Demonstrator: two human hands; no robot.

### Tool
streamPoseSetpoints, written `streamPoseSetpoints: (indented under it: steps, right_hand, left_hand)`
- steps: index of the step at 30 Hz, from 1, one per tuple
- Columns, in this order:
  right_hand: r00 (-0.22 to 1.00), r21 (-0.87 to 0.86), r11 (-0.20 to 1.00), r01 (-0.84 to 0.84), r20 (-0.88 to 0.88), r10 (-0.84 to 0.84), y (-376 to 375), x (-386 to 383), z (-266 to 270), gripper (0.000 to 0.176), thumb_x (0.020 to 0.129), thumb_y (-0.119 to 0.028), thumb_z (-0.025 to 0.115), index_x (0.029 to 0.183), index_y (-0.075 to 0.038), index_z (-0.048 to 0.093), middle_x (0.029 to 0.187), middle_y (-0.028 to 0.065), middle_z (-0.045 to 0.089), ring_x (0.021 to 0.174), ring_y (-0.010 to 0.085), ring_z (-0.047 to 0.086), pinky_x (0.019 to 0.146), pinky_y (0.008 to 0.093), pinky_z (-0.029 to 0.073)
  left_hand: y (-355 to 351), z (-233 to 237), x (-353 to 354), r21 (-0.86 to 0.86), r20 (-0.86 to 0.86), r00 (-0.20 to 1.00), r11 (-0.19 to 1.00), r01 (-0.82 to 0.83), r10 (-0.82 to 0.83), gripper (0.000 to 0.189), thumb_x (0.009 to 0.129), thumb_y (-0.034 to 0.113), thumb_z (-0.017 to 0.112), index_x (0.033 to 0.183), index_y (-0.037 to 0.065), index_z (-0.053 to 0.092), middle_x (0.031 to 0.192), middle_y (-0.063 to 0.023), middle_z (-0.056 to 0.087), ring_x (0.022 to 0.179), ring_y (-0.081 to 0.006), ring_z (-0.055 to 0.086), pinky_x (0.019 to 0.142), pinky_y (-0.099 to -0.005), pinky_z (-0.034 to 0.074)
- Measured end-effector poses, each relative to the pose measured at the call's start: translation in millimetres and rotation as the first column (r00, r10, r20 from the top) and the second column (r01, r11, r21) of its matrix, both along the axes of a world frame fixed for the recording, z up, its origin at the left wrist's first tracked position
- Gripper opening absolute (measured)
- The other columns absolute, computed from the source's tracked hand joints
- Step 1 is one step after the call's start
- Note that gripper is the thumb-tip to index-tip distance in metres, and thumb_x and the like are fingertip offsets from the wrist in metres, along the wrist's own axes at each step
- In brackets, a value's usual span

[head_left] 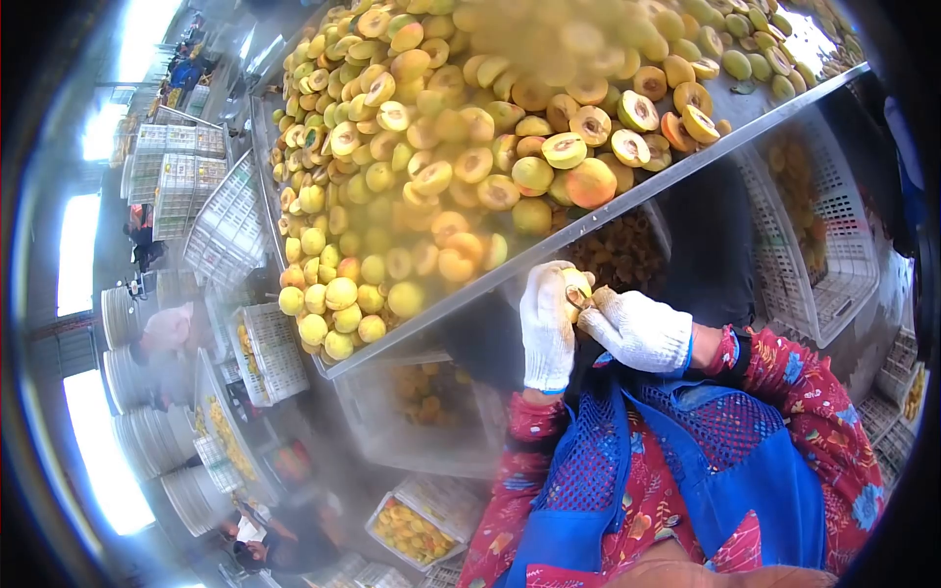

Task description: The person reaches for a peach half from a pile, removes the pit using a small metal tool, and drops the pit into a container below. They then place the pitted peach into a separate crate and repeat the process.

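Yellow fruit [578,286] is sitting near the bench [627,204]; my left grip [547,328] is cupping it, my right grip [637,331] touching, clenched or not I can't tell. Probably light, bruisable, it's needing gentle side-holding.

Two gloves [547,338] [647,335], one held fruit [578,284], one table [745,138]

Silver-grey metal table [725,148], smooth and faintly glossy; white knitted-cloth gloves [647,333], matt and rough; blue cloth apron [769,490] with open-mesh panels; red floral-print cloth sleeves [823,416], matt; white perforated plastic crate [851,225], smooth and semi-glossy.
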State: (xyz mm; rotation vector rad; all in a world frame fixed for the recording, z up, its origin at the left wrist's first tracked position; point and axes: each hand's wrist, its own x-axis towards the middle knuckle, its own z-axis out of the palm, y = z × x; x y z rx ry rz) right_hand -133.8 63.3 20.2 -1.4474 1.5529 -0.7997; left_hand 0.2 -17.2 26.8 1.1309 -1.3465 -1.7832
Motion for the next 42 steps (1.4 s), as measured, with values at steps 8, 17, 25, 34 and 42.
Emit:
streamPoseSetpoints:
  steps: [8,17,25,34,42]
  right_hand:
    - [0.722,0.611,0.746,-0.265,0.639,-0.267,-2,-19,11,0.03,0.102,-0.038,0.055,0.098,-0.009,0.055,0.064,-0.0016,0.053,0.047,0.0101,0.051,0.041,0.0291,0.043]
    - [-0.051,0.284,0.863,-0.418,0.941,-0.335,23,-22,-6,0.041,0.107,-0.047,0.047,0.078,-0.018,0.054,0.054,-0.0119,0.039,0.04,0.0002,0.038,0.036,0.0172,0.031]
    - [-0.68,-0.033,0.821,-0.569,0.581,-0.448,34,-16,-15,0.039,0.107,-0.042,0.044,0.094,-0.009,0.058,0.054,-0.0078,0.04,0.034,0.0031,0.034,0.029,0.0181,0.029]
    - [-0.251,0.11,0.842,-0.529,0.927,-0.279,32,-33,6,0.037,0.108,-0.045,0.047,0.085,-0.016,0.056,0.054,-0.0082,0.039,0.037,0.0029,0.034,0.031,0.0195,0.026]
    - [0.721,0.597,0.748,-0.289,0.65,-0.24,16,-17,7,0.064,0.104,-0.049,0.05,0.155,-0.013,0.035,0.064,-0.0039,0.045,0.045,0.0045,0.037,0.038,0.0216,0.03]
  left_hand:
    - [10,-13,-7,-0.327,0.339,0.932,0.945,-0.01,0.127,0.027,0.102,0.024,0.05,0.097,0.001,0.063,0.084,-0.0093,0.067,0.078,-0.0212,0.064,0.077,-0.0352,0.051]
    - [26,-36,-30,-0.291,0.124,0.959,0.933,-0.21,0.254,0.02,0.098,0.02,0.051,0.091,0.003,0.061,0.084,-0.0077,0.058,0.075,-0.0208,0.054,0.074,-0.0352,0.048]
    - [47,-40,-72,-0.603,0.008,0.877,0.702,-0.379,0.48,0.024,0.099,0.023,0.058,0.103,0.0,0.065,0.094,-0.0114,0.067,0.085,-0.0241,0.066,0.08,-0.0358,0.054]
    - [29,-11,34,-0.734,0.544,0.588,0.679,-0.011,0.598,0.047,0.098,0.039,0.062,0.121,-0.002,0.06,0.1,-0.0159,0.07,0.085,-0.0282,0.07,0.077,-0.0383,0.058]
    - [-27,32,130,-0.46,0.847,0.297,0.888,-0.01,0.442,0.054,0.096,0.041,0.063,0.133,0.001,0.059,0.131,-0.0258,0.062,0.121,-0.0409,0.06,0.103,-0.0485,0.047]
